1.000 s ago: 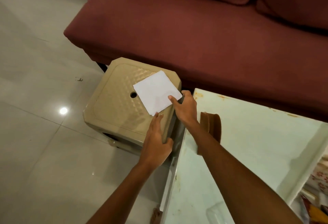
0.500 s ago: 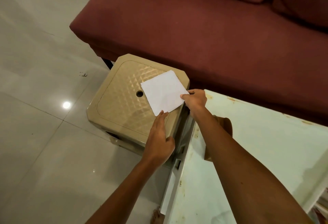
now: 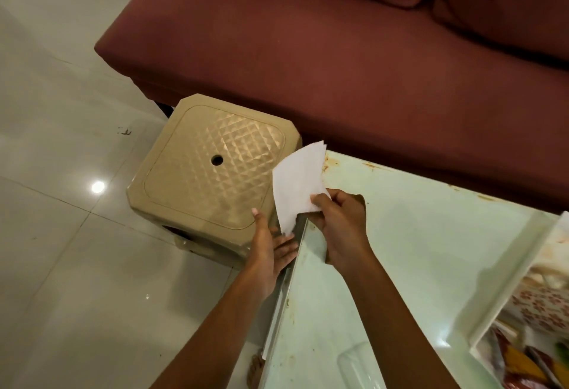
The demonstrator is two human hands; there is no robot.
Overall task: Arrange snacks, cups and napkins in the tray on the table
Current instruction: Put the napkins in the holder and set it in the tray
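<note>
My right hand (image 3: 341,225) pinches a white paper napkin (image 3: 297,185) by its lower right corner and holds it lifted and tilted over the gap between the stool and the table. My left hand (image 3: 271,247) lies flat with straight fingers on the near right edge of the beige plastic stool (image 3: 212,170), just below the napkin. The white tray (image 3: 520,274) shows at the right edge of the pale green table (image 3: 415,250). Snack packets (image 3: 529,364) lie in its near end and a floral-patterned item (image 3: 542,305) sits further back.
A dark red sofa (image 3: 338,50) runs along the far side of the stool and table. Glossy tiled floor (image 3: 61,234) spreads to the left. A clear glass (image 3: 360,367) stands on the table near its front edge.
The napkin lay flat on the stool; my right hand has gripped its corner and lifted it off, swinging it right toward the table. My left hand stayed on the stool's edge.
</note>
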